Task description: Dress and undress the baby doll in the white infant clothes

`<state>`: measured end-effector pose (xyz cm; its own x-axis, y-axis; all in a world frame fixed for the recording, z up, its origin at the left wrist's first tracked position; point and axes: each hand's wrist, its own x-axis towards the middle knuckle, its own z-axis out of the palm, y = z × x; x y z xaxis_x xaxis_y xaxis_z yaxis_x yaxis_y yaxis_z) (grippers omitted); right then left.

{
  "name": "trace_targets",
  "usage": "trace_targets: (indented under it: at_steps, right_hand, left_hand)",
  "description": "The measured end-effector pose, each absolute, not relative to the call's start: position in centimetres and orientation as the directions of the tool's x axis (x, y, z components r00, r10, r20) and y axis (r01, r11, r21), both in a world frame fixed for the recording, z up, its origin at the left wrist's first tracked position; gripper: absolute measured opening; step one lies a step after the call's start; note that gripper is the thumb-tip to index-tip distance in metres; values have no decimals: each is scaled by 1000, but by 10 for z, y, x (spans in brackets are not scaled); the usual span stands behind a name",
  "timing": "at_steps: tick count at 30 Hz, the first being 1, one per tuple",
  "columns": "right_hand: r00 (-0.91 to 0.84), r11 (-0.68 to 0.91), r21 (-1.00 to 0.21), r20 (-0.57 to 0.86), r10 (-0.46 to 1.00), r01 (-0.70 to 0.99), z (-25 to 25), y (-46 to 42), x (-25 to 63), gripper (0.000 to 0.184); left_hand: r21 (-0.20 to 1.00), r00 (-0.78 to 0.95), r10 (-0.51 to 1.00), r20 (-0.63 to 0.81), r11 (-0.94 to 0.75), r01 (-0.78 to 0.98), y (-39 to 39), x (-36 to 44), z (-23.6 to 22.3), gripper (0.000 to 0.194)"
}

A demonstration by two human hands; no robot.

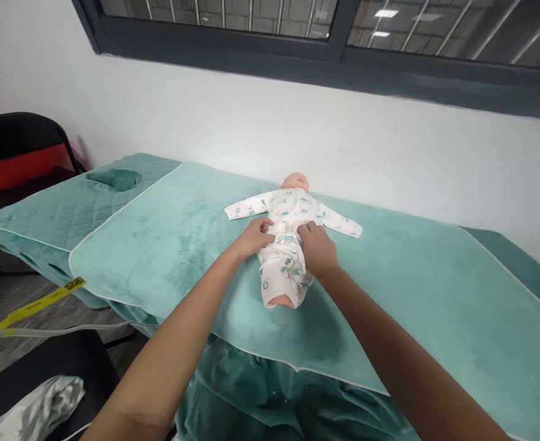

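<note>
I've got both hands on my feed, working at the waist of a doll (296,205), which lies between and just beyond them on the bed (417,288), its head pointing away from me. Here's the left hand (255,236): thumb and forefinger narrowly apart at the edge of the waistband (287,237), though I can't tell whether cloth is pinched there. Over to the right hand (316,246), fingers curled in at the opposite edge, the inside of the grip hidden from me, so I can't say what it holds. The white printed bottoms (274,278) sit between the 2 hands and run towards me, a pinkish bit of doll showing at the hem. Beyond the hands there's the matching shirt (282,211), 1 sleeve spread out past each side. Well off to the left hand's side I see the bed's face hole (117,179), then a black and red chair (24,160). Nearer me, low on that same side, a yellow tag (40,303) hangs near a pale cable (67,331).
</note>
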<state>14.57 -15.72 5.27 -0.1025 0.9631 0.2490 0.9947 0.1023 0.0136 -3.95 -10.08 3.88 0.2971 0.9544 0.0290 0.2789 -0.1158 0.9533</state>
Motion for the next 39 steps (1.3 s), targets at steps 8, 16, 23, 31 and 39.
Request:
trace_targets:
  at_steps: [8, 16, 23, 31, 39]
  right_hand:
    - [356, 4, -704, 365, 860, 710, 58, -139, 171, 17]
    - [696, -209, -914, 102, 711, 347, 14, -175, 247, 26]
    - [551, -165, -796, 236, 800, 582, -2, -188, 233, 28]
    - [78, 134, -448, 424, 902, 884, -9, -201, 223, 33]
    - [250, 122, -490, 625, 740, 863, -16, -192, 228, 36]
  left_hand:
    - [457, 311, 948, 73, -309, 834, -104, 4, 57, 61]
    - [622, 91, 952, 292, -261, 738, -89, -4, 39, 16]
    - [815, -304, 919, 252, -32, 579, -61, -85, 2, 12]
    - [370, 322, 817, 479, -520, 770, -97, -76, -10, 36]
    - [262, 401, 845, 355, -501, 825, -88, -70, -15, 44]
